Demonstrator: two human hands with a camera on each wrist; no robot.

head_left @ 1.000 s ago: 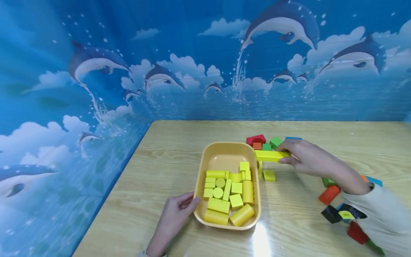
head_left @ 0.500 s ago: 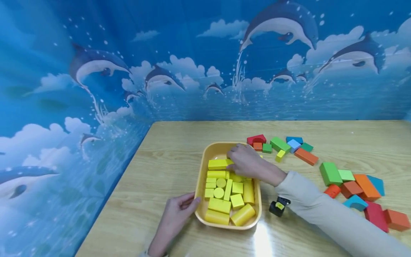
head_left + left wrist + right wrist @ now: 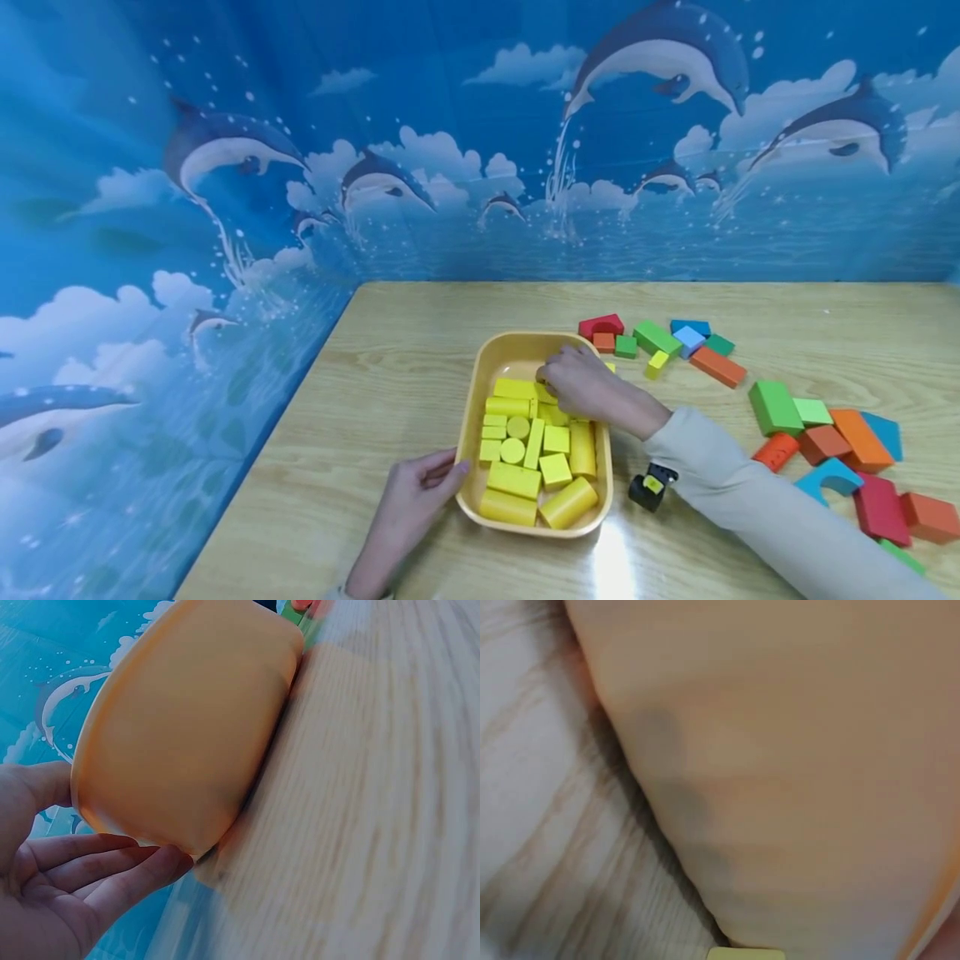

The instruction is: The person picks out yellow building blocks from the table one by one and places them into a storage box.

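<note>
In the head view, my left hand point(image 3: 412, 508) grips the left side of a yellow-orange plastic tub point(image 3: 470, 417). Its thumb lies at the rim and the fingers are against the outer wall, as the left wrist view shows of the hand point(image 3: 82, 877) and tub point(image 3: 187, 720). Over the tub's far right part, my right hand point(image 3: 581, 383) bends its fingers down onto a long yellow block point(image 3: 514, 388); the fingertips and the block's right end are hidden. Below it lie several yellow blocks, including a cylinder point(image 3: 567, 503) and a cube point(image 3: 555, 471).
Right of the tub, loose blocks lie on the wooden table point(image 3: 360, 367): a small yellow block point(image 3: 657, 364), a green block point(image 3: 774, 407), a blue arch point(image 3: 828, 478) and a red block point(image 3: 881, 508). A dolphin-print backdrop point(image 3: 450, 225) borders the table's back and left.
My right hand has carried the long yellow block leftward from outside the tub into it, and the block has since settled slightly lower and right. My left hand stays on the tub.
</note>
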